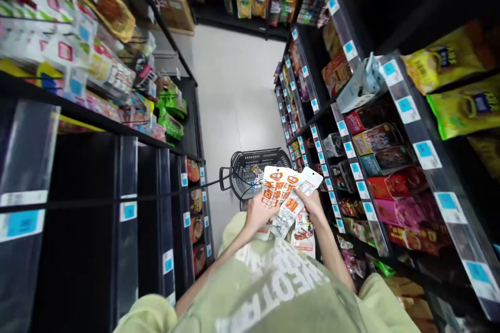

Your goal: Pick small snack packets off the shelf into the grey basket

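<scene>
My left hand (261,212) is closed on white snack packets (275,184) with orange print, fanned out in front of my body. At their right side, my right hand (311,204) grips another white snack packet (310,179), its fingers wrapped round the edge. More packets (303,239) with red pictures hang below, between my hands and my shirt; how they are held is hidden. A dark shopping basket (242,166) stands on the floor just beyond the packets, with a few small items inside.
Black shelves (406,109) full of bagged snacks line the right side, close to my arm. Left of me runs another shelf (128,208) with price tags and hanging packets (58,47). The pale floor (234,88) stretches ahead to a far rack (230,18).
</scene>
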The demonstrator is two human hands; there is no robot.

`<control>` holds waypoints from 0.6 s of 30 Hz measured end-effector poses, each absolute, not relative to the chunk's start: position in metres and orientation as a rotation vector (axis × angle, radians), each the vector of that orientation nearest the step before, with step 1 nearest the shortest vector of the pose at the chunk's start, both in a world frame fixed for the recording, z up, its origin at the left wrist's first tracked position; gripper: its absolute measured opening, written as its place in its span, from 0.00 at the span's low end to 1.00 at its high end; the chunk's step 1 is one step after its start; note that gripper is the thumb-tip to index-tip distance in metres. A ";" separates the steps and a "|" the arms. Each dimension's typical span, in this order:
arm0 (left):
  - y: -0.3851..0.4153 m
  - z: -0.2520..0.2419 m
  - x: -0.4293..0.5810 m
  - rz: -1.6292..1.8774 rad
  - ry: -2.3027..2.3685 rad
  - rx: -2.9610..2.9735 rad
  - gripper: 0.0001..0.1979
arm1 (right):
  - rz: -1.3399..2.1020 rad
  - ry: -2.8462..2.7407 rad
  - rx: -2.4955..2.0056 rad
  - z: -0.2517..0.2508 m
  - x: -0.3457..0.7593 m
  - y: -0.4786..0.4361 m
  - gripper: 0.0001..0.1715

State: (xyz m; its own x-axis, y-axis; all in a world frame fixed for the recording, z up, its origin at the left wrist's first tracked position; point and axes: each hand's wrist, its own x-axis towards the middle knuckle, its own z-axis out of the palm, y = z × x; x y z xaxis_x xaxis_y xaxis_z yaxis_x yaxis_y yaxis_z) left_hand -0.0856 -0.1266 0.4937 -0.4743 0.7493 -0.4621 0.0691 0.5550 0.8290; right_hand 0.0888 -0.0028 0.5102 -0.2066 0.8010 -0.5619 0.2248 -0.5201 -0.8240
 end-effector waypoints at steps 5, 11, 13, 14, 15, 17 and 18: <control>-0.130 0.504 -0.085 0.878 1.903 0.865 0.13 | 1.843 -0.997 -1.580 0.526 0.092 -0.039 0.40; -0.122 0.493 -0.077 0.840 1.826 1.032 0.14 | 1.943 -0.694 -1.515 0.548 0.114 -0.071 0.35; -0.120 0.491 -0.074 0.819 1.785 1.057 0.14 | 1.915 -0.719 -1.460 0.554 0.121 -0.084 0.39; -0.120 0.491 -0.072 0.807 1.773 1.064 0.14 | 1.906 -0.728 -1.435 0.555 0.124 -0.090 0.41; -0.120 0.491 -0.071 0.796 1.766 1.070 0.14 | 1.900 -0.728 -1.417 0.555 0.127 -0.096 0.42; -0.120 0.491 -0.070 0.776 1.755 1.085 0.15 | 1.871 -0.700 -1.403 0.551 0.129 -0.105 0.45; -0.120 0.491 -0.069 0.772 1.744 1.095 0.15 | 1.844 -0.676 -1.408 0.546 0.129 -0.108 0.46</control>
